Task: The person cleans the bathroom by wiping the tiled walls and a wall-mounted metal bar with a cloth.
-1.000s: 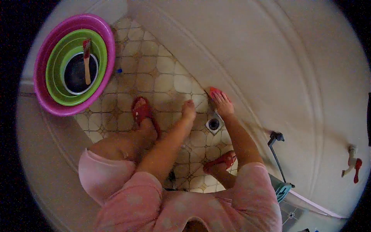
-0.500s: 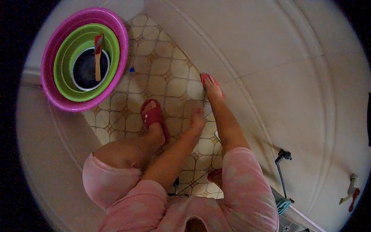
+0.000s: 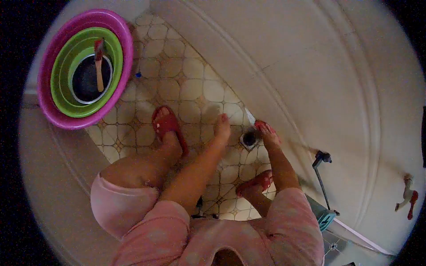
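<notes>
My right hand (image 3: 270, 135) is pressed low by the foot of the wall, its fingers over a palm-sized red scrub brush (image 3: 258, 124). The fingers cover most of the brush, so its underside is hidden. A white streak (image 3: 250, 116) lies on the floor just beyond it. Close to its left is a dark drain hole (image 3: 250, 138) set in the tiled floor (image 3: 191, 91). My left hand (image 3: 222, 127) hangs over the tiles, fingers curled in, with nothing seen in it.
At the upper left, a pink basin (image 3: 127, 40) holds a green basin (image 3: 60, 73) and a dark pot with a wooden-handled brush (image 3: 99, 73). Red slippers (image 3: 166, 122) are on my feet. A tap (image 3: 321, 157) and another fitting (image 3: 406, 195) stick out from the right wall.
My right hand has moved back toward me along the wall's foot with the red brush, uncovering the white streak and the drain. My left hand has shifted slightly.
</notes>
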Demonstrator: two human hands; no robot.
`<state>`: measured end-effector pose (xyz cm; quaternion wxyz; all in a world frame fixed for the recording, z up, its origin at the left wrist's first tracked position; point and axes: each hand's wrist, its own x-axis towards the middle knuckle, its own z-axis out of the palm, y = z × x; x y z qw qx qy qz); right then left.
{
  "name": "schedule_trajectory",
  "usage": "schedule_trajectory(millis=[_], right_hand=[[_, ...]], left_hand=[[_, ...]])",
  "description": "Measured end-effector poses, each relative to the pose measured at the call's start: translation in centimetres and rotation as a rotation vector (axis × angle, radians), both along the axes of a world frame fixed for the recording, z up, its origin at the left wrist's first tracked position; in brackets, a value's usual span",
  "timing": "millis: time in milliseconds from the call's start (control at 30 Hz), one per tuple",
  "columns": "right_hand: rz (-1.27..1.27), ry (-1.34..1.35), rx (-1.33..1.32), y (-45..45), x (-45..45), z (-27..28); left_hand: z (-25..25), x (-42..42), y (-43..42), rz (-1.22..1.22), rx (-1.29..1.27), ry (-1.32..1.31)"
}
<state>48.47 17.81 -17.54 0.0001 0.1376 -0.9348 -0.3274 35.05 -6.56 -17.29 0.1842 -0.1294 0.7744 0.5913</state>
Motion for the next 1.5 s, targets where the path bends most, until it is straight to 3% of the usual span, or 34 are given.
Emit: schedule_trajectory(millis=[100,200,267,333,400,467,533,633,667,733,867,933,1000,1067,1133,1233,1333,1433,1500], right_hand=[[-0.277,-0.678,0.247,-4.4,-2.0,9.1],[-0.376,-0.513,-0.062,-1.5,0.0,3.7],[-0.646,-0.518,-0.516,-3.0,-2.3,5.8],[-0.612,-0.488,-0.518,-4.2,-5.3,5.8],[-0.281,-0.437,-0.075,-5.3,-8.3,4.9],[-0.364,-0.369,-0.299,-5.6,-11.8,2.5],[-0.173,-0.314,0.022,-7.7,-16.2,2.8],[-0.122,-0.127,-0.26,-9.6,-21.9,1.8],[-0.129,-0.146,-0.255,-9.9,-22.4,1.7],[-0.147,-0.183,-0.242,-10.4,-23.1,2.0],[-0.189,-0.267,-0.348,-9.4,-17.7,4.8],[-0.333,-0.411,-0.308,-9.2,-14.2,6.5],[-0.384,-0.38,-0.44,-8.8,-10.2,9.0],[-0.346,-0.347,-0.67,-5.0,-5.8,8.8],[-0.377,-0.371,-0.542,-1.4,-0.3,6.1],[-0.453,-0.58,-0.325,-1.3,2.4,10.5],[-0.512,-0.538,-0.466,-0.2,3.4,10.1],[-0.179,-0.353,-0.171,-1.4,1.1,10.3],[-0.058,-0.198,-0.267,-1.7,-2.6,10.1]], left_hand=[[-1.4,-0.5,-0.1,-0.112,-0.11,-0.151],[2.7,-0.2,-2.9,0.099,0.323,-0.335],[0.6,0.3,-2.9,0.035,0.172,-0.246],[-0.6,0.3,-3.0,-0.011,0.106,-0.187],[-1.0,0.3,-3.5,-0.039,0.111,-0.168],[-1.7,0.5,-2.5,-0.016,0.058,-0.156],[-2.3,0.5,-1.9,-0.033,0.017,-0.165],[-0.9,0.6,-2.6,-0.1,-0.013,-0.151],[1.0,1.2,-3.3,-0.115,-0.009,-0.107],[-0.2,1.8,-3.1,-0.115,-0.028,0.013],[-4.2,1.8,-1.9,-0.192,-0.145,0.066],[-3.1,1.3,-2.0,-0.177,-0.103,-0.069],[-1.0,1.0,-2.0,-0.031,0.051,-0.24],[0.9,1.3,-1.0,0.001,0.068,-0.148],[1.4,1.9,-1.0,0.013,0.089,-0.101],[-1.1,2.6,-0.7,-0.014,0.109,-0.107],[-1.9,2.3,-0.5,-0.041,0.108,-0.183],[0.5,1.1,-1.2,-0.026,0.095,-0.305],[3.4,0.4,-1.2,-0.022,0.033,-0.334]])
